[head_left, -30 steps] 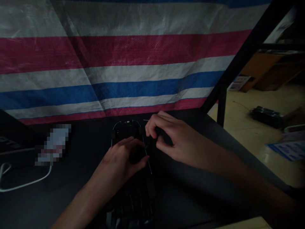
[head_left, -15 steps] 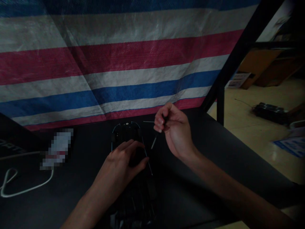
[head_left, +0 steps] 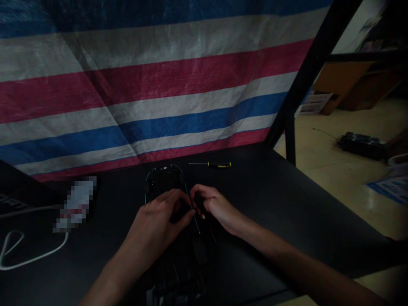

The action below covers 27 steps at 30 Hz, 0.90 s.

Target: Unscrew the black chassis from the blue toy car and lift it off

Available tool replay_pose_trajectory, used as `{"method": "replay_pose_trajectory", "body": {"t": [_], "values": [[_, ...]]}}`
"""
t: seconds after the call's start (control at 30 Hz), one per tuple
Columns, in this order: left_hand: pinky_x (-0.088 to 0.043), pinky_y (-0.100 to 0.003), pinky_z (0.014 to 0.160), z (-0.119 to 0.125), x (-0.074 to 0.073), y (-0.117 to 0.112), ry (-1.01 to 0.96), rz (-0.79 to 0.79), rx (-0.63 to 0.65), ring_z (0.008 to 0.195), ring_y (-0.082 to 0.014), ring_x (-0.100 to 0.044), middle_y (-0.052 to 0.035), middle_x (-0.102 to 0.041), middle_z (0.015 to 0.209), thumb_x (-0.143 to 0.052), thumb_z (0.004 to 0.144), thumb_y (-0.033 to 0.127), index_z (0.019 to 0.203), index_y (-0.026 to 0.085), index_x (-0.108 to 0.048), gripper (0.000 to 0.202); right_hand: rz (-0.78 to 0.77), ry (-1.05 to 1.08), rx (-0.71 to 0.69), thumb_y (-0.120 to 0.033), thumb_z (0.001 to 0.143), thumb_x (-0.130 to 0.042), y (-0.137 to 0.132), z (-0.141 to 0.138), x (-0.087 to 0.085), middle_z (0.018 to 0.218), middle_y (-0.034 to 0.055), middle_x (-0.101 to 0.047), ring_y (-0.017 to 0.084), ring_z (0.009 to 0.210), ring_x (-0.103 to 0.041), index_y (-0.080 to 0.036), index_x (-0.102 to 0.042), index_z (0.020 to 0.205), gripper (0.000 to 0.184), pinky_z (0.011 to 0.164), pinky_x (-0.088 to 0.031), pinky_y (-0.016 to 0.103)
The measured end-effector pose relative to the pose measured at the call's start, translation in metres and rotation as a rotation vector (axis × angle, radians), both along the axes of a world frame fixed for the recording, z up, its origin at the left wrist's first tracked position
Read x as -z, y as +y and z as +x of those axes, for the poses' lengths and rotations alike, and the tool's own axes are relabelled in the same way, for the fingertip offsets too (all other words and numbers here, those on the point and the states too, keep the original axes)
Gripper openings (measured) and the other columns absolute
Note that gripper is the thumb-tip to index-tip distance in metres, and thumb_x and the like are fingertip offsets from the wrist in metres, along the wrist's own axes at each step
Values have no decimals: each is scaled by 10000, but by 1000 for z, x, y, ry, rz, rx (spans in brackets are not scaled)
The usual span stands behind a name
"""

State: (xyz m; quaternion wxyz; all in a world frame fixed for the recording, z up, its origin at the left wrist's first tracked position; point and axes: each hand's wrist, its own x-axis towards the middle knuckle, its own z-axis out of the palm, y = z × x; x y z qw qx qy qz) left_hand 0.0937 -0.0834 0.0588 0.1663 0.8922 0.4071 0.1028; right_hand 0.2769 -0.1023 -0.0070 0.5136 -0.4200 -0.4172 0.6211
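Observation:
A black toy car (head_left: 178, 272) with wheels and thin light-blue edging lies lengthwise on the dark tabletop. My left hand (head_left: 161, 216) lies across its middle, thumb and fingers curled onto its right side. Just beside that edge is my right hand (head_left: 210, 206), its fingers closed on a slim dark screwdriver (head_left: 213, 233) whose thin shaft points down toward me. Its handle is mostly hidden in the fingers, and the fingertips come close to the left hand. Behind them, a yellow-and-black screwdriver (head_left: 219, 164) rests flat on the table.
A blurred-out phone-like item (head_left: 76, 202) with a white cable (head_left: 35, 263) lies at left. Striped tarpaulin (head_left: 159, 85) hangs along the table's back edge. A black frame post (head_left: 296, 85) rises at the back right, with boxes (head_left: 344, 85) on the floor beyond.
My right hand has come down and left to the toy car's side, its screwdriver with it, uncovering the yellow-and-black screwdriver. My left hand stays on the car. The view has shifted slightly.

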Motion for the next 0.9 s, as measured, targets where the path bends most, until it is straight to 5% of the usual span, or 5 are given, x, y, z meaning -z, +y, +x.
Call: {"method": "replay_pose_trajectory", "body": {"t": [0.3,0.6,0.9], "values": [[-376,-285,590,4,-15,16,149,-112,16,697,-185,-650,-1,-703,859,-606,957,424,1059,264,-669,200,-1,-21,-26,-122,469,-412,0,1,4,679,-27,-574,137,603,-521,-204,-603,817,405,527,-389,237],[-360,-267,579,1,-15,51,113,-234,199,645,-143,-607,11,-673,770,-575,962,414,972,219,-703,233,-15,-34,-48,-122,486,-422,0,0,2,695,-27,-567,132,609,-523,-203,-594,824,387,543,-399,236],[-329,-261,553,4,-22,47,88,-201,199,611,-126,-560,50,-618,733,-574,976,371,1035,263,-677,160,-10,-26,-59,-127,496,-427,-1,0,2,702,-33,-567,131,611,-523,-205,-600,823,378,538,-407,232]]}}
